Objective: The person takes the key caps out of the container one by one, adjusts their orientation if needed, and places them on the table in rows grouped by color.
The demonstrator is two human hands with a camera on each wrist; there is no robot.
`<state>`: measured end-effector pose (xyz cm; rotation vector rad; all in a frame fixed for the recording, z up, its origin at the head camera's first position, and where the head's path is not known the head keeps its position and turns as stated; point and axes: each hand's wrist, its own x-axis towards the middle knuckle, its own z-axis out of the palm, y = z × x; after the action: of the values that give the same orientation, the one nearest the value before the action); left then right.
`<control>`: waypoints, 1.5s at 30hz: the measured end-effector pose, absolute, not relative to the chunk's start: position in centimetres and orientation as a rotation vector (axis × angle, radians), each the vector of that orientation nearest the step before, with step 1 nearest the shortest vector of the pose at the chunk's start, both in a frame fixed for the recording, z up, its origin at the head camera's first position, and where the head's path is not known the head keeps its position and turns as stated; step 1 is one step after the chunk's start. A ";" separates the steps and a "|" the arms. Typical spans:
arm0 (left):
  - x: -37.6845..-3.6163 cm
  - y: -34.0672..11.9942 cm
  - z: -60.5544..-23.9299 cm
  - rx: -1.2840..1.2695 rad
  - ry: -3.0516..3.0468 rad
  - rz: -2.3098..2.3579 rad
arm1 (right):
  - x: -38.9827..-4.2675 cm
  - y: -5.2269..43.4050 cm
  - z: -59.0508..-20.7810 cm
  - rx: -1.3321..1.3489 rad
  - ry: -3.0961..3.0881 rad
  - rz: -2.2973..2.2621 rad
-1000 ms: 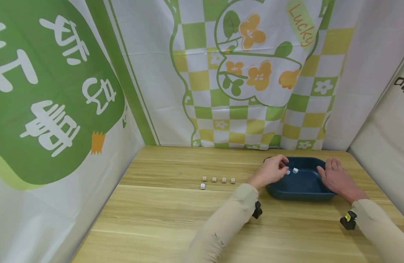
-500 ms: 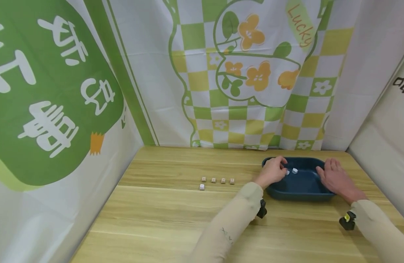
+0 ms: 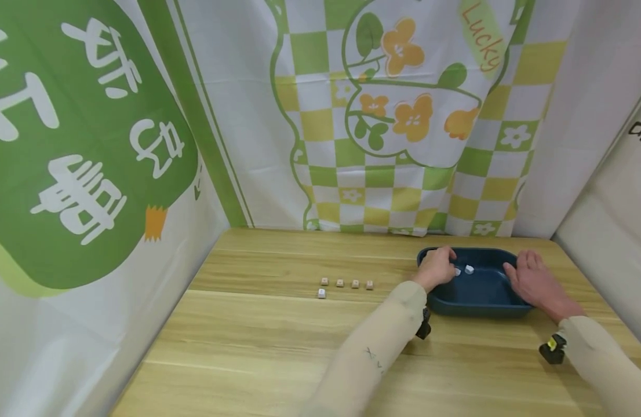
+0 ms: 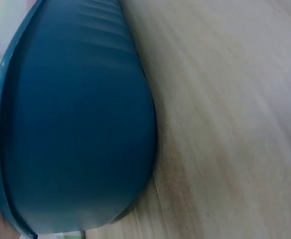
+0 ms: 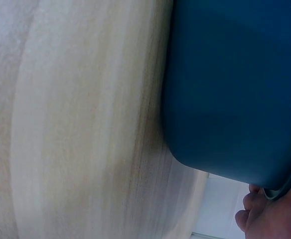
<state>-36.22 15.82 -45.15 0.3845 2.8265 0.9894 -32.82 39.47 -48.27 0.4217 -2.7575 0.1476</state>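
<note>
five small keycaps (image 3: 346,284) are lying at 9 o'clock of the blue tray (image 3: 482,298). the left hand (image 3: 436,267) is reaching over its left rim, grasp indeterminable. two white keycaps (image 3: 463,270) are showing inside only from the head view. the right hand (image 3: 529,278) is resting released on its right rim; wrist views are showing only outer walls.

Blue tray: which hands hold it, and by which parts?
The right hand rests on the blue tray's right rim; whether the left hand grips anything cannot be told.

A dark blue tray (image 3: 477,304) sits flat on the table's right side; two small white cubes (image 3: 469,270), possibly keycaps, lie near its far-left inside corner.
</note>
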 end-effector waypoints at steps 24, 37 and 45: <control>-37.2 17.8 -47.3 0.006 2.851 0.889 | -33.7 39.6 -48.5 0.384 -2.849 0.273; -37.1 18.3 -47.4 -0.018 2.855 0.864 | -33.5 40.0 -48.3 0.357 -2.949 0.304; -37.0 18.3 -47.4 0.000 2.862 0.861 | -33.4 40.1 -48.1 0.341 -2.967 0.287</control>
<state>-36.96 18.34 -47.43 -0.0004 2.8615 0.8614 -33.37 40.06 -48.12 0.3415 -2.9673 0.2872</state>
